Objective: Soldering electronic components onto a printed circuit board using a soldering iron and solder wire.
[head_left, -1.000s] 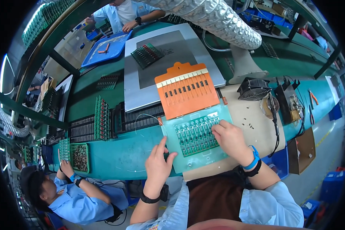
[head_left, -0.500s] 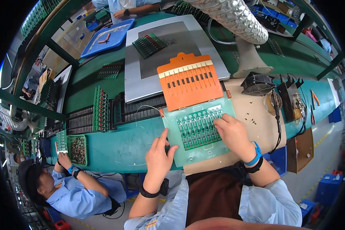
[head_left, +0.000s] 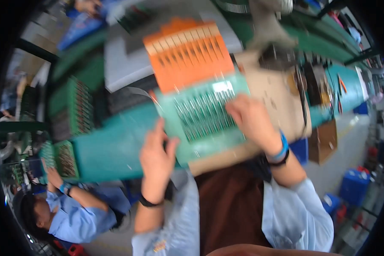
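Circuit board (head_left: 204,114) lies set in green fixture (head_left: 209,148), just left of the right hand (head_left: 252,121) with bunched fingertips (any pinch is lost to blur), left hand (head_left: 156,151) spread-fingered, orange cover (head_left: 194,64) open beyond both, work remaining unclear.

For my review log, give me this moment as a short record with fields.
Left hand: thumb and forefinger apart, beside the left edge of a flat, pale green plate; contact unclear
Right hand: fingers bent over the right side of a green rectangular circuit-board panel; grip unclear
Beyond plate: orange flat board with a cream strip
Right of plate: flat tan sheet
Far left: co-worker in a light-blue shirt
Image: motion-blurred
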Motion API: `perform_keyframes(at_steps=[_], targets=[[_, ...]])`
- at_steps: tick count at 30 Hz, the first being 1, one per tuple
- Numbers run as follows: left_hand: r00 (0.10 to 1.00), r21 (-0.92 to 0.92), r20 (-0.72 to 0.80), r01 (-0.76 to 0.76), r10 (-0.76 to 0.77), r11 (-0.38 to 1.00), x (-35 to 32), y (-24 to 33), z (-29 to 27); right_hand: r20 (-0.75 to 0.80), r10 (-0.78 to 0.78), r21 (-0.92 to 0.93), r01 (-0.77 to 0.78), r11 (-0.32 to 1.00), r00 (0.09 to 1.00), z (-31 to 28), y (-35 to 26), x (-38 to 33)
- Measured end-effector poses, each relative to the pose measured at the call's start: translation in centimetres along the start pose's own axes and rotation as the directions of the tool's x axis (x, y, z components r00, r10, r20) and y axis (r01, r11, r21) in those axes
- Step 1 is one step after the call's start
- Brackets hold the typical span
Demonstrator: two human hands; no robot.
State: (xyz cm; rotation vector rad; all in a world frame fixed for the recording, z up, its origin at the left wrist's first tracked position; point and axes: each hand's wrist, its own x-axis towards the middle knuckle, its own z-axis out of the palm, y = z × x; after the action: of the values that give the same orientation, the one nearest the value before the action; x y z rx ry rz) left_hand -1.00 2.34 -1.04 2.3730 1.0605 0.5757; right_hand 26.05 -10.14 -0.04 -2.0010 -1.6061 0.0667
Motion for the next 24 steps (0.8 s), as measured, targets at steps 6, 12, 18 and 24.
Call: perform_keyframes(at_steps=[6,12,18,24], targets=[[0.986,-0.020,0.090,0.143,-0.140,0.990,0.2,1.4,-0.8,-0.035,0.069,0.089,-0.066,0.994,0.997,-0.4,-0.6,0.1],[0.974,-0.074,0.096,0.213,-0.206,0.974,-0.1,1.1,-0.3,0.008,0.059,0.051,-0.059,0.997,0.998,1.1,-1.4,0.7],[0.970,-0.054,0.092,0.230,-0.224,0.972,-0.2,1.2,-0.3,0.020,0.045,0.053,-0.046,0.998,0.999,1.3,-1.6,1.0],[0.971,-0.052,0.092,0.225,-0.220,0.973,-0.1,1.1,-0.1,0.024,-0.011,0.065,0.009,0.998,1.000,1.3,-1.0,1.0]])
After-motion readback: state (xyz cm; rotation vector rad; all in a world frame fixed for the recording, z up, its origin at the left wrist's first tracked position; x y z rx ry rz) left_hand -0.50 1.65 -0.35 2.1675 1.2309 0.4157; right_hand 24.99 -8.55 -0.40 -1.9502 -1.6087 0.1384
